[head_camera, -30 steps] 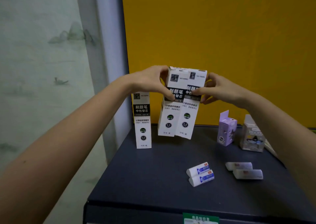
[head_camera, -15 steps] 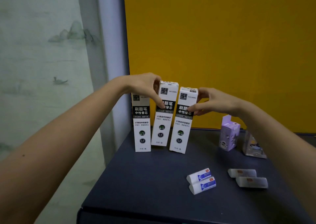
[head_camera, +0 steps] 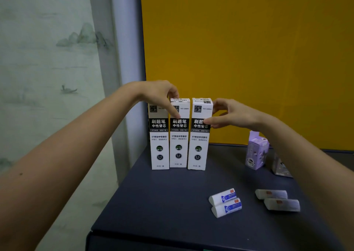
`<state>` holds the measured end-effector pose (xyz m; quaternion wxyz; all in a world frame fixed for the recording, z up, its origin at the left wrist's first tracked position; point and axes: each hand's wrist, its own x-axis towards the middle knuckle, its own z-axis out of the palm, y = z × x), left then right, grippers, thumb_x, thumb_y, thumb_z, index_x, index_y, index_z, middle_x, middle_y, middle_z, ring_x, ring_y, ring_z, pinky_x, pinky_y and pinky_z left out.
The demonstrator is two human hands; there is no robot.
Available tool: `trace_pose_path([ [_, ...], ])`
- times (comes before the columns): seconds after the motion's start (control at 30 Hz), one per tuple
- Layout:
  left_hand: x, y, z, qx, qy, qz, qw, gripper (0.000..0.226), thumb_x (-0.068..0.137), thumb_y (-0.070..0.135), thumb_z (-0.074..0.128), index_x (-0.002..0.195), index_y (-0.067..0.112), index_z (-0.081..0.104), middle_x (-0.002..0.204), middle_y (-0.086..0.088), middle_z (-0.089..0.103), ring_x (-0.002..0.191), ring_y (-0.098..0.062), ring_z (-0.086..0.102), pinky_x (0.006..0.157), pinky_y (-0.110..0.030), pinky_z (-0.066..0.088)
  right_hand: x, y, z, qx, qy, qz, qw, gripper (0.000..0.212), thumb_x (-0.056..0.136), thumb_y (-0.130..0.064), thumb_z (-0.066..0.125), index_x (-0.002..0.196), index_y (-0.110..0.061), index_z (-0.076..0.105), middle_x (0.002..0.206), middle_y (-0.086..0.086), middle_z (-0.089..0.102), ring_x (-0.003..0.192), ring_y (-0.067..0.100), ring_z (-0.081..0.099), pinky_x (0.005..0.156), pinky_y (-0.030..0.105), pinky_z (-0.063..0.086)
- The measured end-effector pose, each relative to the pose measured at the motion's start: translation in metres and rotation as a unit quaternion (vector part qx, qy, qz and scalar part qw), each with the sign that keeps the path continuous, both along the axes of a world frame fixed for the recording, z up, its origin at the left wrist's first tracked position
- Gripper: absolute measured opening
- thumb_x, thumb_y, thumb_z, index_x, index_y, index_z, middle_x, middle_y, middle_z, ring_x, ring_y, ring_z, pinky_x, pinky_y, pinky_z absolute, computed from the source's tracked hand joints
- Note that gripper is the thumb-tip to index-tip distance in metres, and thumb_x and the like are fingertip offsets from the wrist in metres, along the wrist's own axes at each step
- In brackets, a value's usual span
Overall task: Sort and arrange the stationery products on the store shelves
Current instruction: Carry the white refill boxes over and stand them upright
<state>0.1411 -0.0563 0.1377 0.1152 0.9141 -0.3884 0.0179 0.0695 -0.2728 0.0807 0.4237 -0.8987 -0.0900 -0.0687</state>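
Three tall white refill boxes with black bands stand upright side by side at the back left of the dark shelf top: the left box, the middle box and the right box. My left hand pinches the top of the middle box, thumb on its front. My right hand grips the upper part of the right box, thumb on its black band. All three boxes rest on the shelf top.
Two white-and-blue erasers lie near the front middle, two greyish erasers to their right. A small purple box and a grey box stand at the back right. A yellow panel rises behind.
Both hands have lowered the two boxes from the air and set them upright beside the left box, closing the gap into a straight row.
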Motion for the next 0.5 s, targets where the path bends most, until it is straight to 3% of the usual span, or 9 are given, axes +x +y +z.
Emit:
trace_pose_path([
  [0.17, 0.001, 0.001, -0.001, 0.003, -0.011, -0.009, 1.0, 0.046, 0.069, 0.036, 0.076, 0.107, 0.016, 0.061, 0.102, 0.003, 0.063, 0.092, -0.015, 0.056, 0.071, -0.022, 0.045, 0.002, 0.006, -0.002, -0.007, -0.009, -0.005, 1.0, 0.048, 0.08, -0.019, 0.068, 0.122, -0.007, 0.049, 0.119, 0.01, 0.057, 0.095, 0.023, 0.065, 0.079, 0.028, 0.057],
  [0.3, 0.002, 0.004, -0.003, 0.003, -0.024, -0.015, 1.0, 0.043, 0.07, 0.036, 0.076, 0.105, 0.014, 0.065, 0.103, -0.002, 0.069, 0.092, -0.019, 0.061, 0.079, -0.035, 0.051, 0.003, 0.008, -0.003, -0.009, -0.009, -0.01, 1.0, 0.047, 0.081, -0.02, 0.068, 0.122, -0.007, 0.048, 0.117, 0.01, 0.057, 0.088, 0.02, 0.065, 0.083, 0.034, 0.056],
  [0.5, -0.001, 0.003, -0.006, 0.027, -0.039, -0.011, 0.999, 0.052, 0.071, 0.035, 0.075, 0.115, 0.012, 0.059, 0.112, -0.006, 0.065, 0.099, -0.023, 0.06, 0.086, -0.04, 0.05, 0.003, 0.012, -0.004, -0.032, 0.0, -0.02, 0.999, 0.049, 0.081, -0.026, 0.067, 0.123, -0.013, 0.045, 0.112, 0.006, 0.058, 0.091, 0.019, 0.064, 0.08, 0.033, 0.056],
])
